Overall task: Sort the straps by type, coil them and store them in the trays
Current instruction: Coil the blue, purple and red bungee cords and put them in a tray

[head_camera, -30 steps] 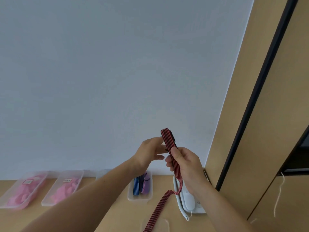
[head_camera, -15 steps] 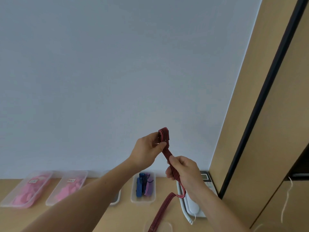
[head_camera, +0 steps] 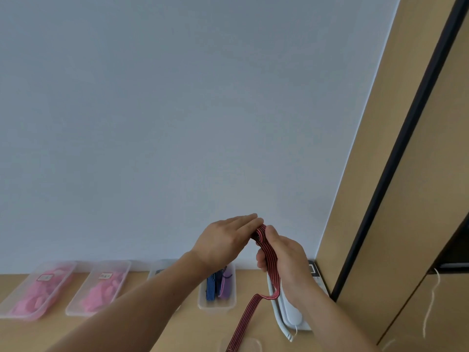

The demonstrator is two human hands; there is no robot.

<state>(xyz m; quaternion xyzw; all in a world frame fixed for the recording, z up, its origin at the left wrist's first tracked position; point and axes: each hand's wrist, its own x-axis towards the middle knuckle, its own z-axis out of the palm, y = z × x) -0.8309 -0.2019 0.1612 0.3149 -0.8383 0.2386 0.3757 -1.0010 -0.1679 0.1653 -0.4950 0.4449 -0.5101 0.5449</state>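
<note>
Observed from beside the desk [head_camera: 30, 336]. Four clear plastic trays stood in a row along the wall [head_camera: 177, 123].

- Far-left tray [head_camera: 28, 316]: filled with pink pieces [head_camera: 33, 295], too blurred to tell apart; a small label [head_camera: 44, 277] lay on top, text unreadable.
- Second tray [head_camera: 76, 312]: likewise held pink contents [head_camera: 99, 293] under a label [head_camera: 105, 275].
- Third tray [head_camera: 162, 264]: mostly hidden behind the left forearm; something dark showed at its far end, nothing more could be made out.
- Fourth tray [head_camera: 215, 307]: held a blue striped coil [head_camera: 210, 288] and a purple coil [head_camera: 225, 287] side by side, with a darker piece between them.

The red-and-black striped strap [head_camera: 244, 321] was held up in the air in front of the wall, above the fourth tray and the white telephone [head_camera: 291, 311]. The left hand [head_camera: 225, 240] lay flat with fingers straight, pressing on the folded top end of the strap; its thumb was out of sight. The right hand [head_camera: 284, 260] gripped the strap just below, fingers curled round it and thumb on top. Beneath that hand the strap bent once and trailed down to the desk, its lower part crossing a small clear lid-like piece [head_camera: 250, 344] at the near edge.
</note>
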